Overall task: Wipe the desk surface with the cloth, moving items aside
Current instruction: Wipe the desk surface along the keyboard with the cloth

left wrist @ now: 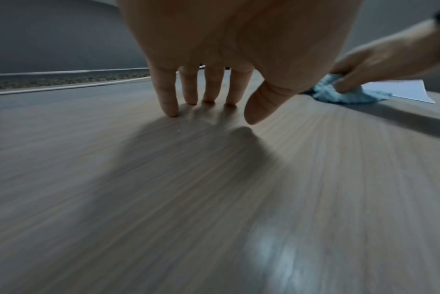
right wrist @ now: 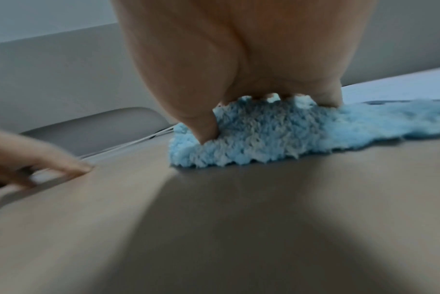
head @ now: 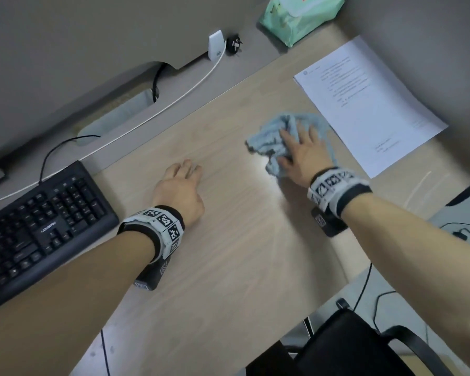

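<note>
A fluffy light-blue cloth (head: 269, 139) (right wrist: 264, 135) lies bunched on the wooden desk (head: 228, 253), right of centre, beside a printed sheet of paper (head: 369, 104). My right hand (head: 307, 153) (right wrist: 239, 59) presses flat on the cloth with spread fingers, its thumb dug into the cloth's left edge. My left hand (head: 182, 183) (left wrist: 214, 59) is apart from the cloth, on its left. Its straight fingertips (left wrist: 172, 111) touch the bare desk and it holds nothing. The left wrist view also shows the cloth (left wrist: 350, 97) under the right hand (left wrist: 380, 59).
A black keyboard (head: 38, 226) sits at the desk's left edge. A white cable (head: 174, 101), a white adapter (head: 215, 44) and a black plug (head: 233, 45) lie along the back. A green wipes pack (head: 301, 14) is far right; a black chair (head: 350, 348) stands below the desk's near edge.
</note>
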`<state>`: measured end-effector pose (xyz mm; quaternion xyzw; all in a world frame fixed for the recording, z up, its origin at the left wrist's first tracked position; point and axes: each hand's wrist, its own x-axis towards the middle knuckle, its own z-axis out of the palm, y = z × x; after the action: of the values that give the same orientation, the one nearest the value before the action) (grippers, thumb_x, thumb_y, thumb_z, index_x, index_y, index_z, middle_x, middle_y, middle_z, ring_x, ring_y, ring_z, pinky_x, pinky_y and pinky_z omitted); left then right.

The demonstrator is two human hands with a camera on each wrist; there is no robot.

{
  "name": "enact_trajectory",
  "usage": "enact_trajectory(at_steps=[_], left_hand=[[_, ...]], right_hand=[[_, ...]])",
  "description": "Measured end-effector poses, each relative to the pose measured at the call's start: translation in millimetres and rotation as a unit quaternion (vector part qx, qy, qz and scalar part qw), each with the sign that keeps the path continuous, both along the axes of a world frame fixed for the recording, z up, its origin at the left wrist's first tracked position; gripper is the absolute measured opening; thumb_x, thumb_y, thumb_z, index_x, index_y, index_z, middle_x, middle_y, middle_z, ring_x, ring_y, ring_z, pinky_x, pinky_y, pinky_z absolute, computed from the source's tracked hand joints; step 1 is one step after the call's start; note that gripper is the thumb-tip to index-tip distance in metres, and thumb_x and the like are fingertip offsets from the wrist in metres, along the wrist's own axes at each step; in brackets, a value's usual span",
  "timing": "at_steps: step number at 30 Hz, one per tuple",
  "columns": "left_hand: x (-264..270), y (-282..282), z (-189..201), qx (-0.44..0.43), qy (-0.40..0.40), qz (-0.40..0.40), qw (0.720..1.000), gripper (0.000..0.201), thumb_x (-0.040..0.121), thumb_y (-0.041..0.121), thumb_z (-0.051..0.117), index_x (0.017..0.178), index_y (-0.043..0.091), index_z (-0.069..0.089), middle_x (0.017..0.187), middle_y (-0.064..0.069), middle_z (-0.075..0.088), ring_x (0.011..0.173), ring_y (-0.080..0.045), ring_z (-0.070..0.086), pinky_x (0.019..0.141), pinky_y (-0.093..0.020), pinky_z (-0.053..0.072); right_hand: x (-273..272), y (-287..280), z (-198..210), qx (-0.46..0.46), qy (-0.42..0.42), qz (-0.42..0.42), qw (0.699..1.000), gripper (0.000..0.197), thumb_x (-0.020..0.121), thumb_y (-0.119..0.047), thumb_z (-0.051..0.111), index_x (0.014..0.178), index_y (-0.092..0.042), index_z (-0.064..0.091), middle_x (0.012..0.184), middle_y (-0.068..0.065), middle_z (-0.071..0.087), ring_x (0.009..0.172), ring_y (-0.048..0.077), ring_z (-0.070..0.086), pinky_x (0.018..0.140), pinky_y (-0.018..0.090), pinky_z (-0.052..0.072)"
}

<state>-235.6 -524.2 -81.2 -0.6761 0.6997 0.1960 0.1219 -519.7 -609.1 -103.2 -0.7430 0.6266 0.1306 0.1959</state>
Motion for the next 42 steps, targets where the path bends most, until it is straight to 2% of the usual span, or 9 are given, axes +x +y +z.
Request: enact_trajectory(at_steps=[3, 8, 12, 17, 20, 27, 35, 39, 42], left_hand=[[1, 2, -4, -0.003, -0.008, -0.005, 1.0, 0.072, 0.08, 0.022, 0.052, 0.149, 0.021, 0.03, 0.16, -0.002, 0.021, 0.143, -0.026, 0.019, 0.109, -0.039, 0.037], [-2, 2, -6, -0.015, -0.013, -0.007, 1.0, 0.072, 0.077, 0.022, 0.052, 0.147, 0.02, 0.034, 0.159, -0.003, 0.025, 0.141, -0.028, 0.023, 0.109, -0.041, 0.038], [1, 3, -9, -0.016, -0.001, -0.003, 1.0, 0.072, 0.076, 0.021, 0.053, 0.145, 0.02, 0.035, 0.158, -0.003, 0.027, 0.14, -0.029, 0.025, 0.106, -0.045, 0.04], [1, 2, -10, -0.012, 0.007, 0.003, 1.0, 0.07, 0.078, 0.02, 0.05, 0.146, 0.024, 0.032, 0.16, -0.001, 0.022, 0.142, -0.028, 0.022, 0.107, -0.046, 0.039], [-4, 3, -6, 0.004, 0.018, 0.019, 1.0, 0.068, 0.081, 0.021, 0.05, 0.147, 0.024, 0.03, 0.161, -0.003, 0.016, 0.145, -0.03, 0.017, 0.112, -0.045, 0.032], [-32, 33, -3, -0.051, 0.049, -0.041, 0.997, 0.064, 0.079, 0.019, 0.053, 0.14, 0.011, 0.038, 0.155, -0.014, 0.027, 0.14, -0.035, 0.023, 0.113, -0.047, 0.027], [-33, 85, -2, -0.049, 0.082, -0.114, 0.989, 0.048, 0.08, 0.018, 0.052, 0.127, 0.011, 0.052, 0.138, -0.011, 0.045, 0.125, -0.035, 0.037, 0.102, -0.047, 0.039], [-21, 105, -5, -0.045, 0.078, -0.114, 0.989, 0.045, 0.079, 0.018, 0.053, 0.123, 0.011, 0.055, 0.132, -0.012, 0.049, 0.117, -0.036, 0.042, 0.097, -0.047, 0.043], [-16, 118, -6, -0.031, 0.075, -0.116, 0.99, 0.049, 0.082, 0.019, 0.053, 0.13, 0.01, 0.052, 0.141, -0.014, 0.044, 0.127, -0.036, 0.038, 0.103, -0.048, 0.039]], right_hand=[[40, -38, 4, 0.011, 0.007, -0.041, 0.999, 0.072, 0.098, -0.045, 0.045, 0.157, -0.027, 0.009, 0.166, 0.013, -0.004, 0.15, 0.044, -0.003, 0.117, 0.066, 0.011], [99, 0, 14, 0.025, -0.012, 0.089, 0.996, 0.08, 0.093, -0.053, 0.049, 0.158, -0.03, 0.007, 0.166, 0.008, -0.01, 0.15, 0.042, -0.008, 0.117, 0.065, 0.003], [58, 69, 1, -0.022, -0.051, 0.081, 0.995, 0.066, 0.098, -0.044, 0.044, 0.157, -0.03, 0.017, 0.166, 0.006, 0.002, 0.151, 0.038, -0.003, 0.118, 0.063, 0.006], [-25, 94, -1, -0.019, -0.024, -0.053, 0.998, 0.064, 0.1, -0.047, 0.042, 0.157, -0.033, 0.017, 0.167, 0.006, 0.003, 0.151, 0.038, 0.0, 0.119, 0.061, 0.009], [-19, 106, 3, -0.01, 0.003, -0.112, 0.994, 0.065, 0.1, -0.047, 0.04, 0.157, -0.032, 0.013, 0.166, 0.008, 0.001, 0.151, 0.04, -0.001, 0.118, 0.062, 0.01], [-3, 226, 6, 0.004, -0.032, 0.01, 0.999, 0.064, 0.098, -0.045, 0.046, 0.156, -0.033, 0.021, 0.166, 0.006, 0.006, 0.151, 0.038, 0.002, 0.12, 0.061, 0.005], [-17, 183, 8, 0.014, 0.011, -0.183, 0.983, 0.063, 0.099, -0.045, 0.041, 0.156, -0.033, 0.015, 0.166, 0.006, -0.003, 0.151, 0.04, -0.001, 0.118, 0.062, 0.01], [38, 230, 9, 0.024, 0.017, -0.06, 0.998, 0.07, 0.097, -0.05, 0.041, 0.157, -0.033, 0.01, 0.166, 0.009, -0.011, 0.15, 0.042, -0.008, 0.117, 0.065, 0.005], [46, 296, 4, 0.014, -0.036, 0.063, 0.997, 0.064, 0.098, -0.049, 0.033, 0.157, -0.032, 0.017, 0.166, 0.008, 0.0, 0.15, 0.042, -0.001, 0.117, 0.064, 0.002]])
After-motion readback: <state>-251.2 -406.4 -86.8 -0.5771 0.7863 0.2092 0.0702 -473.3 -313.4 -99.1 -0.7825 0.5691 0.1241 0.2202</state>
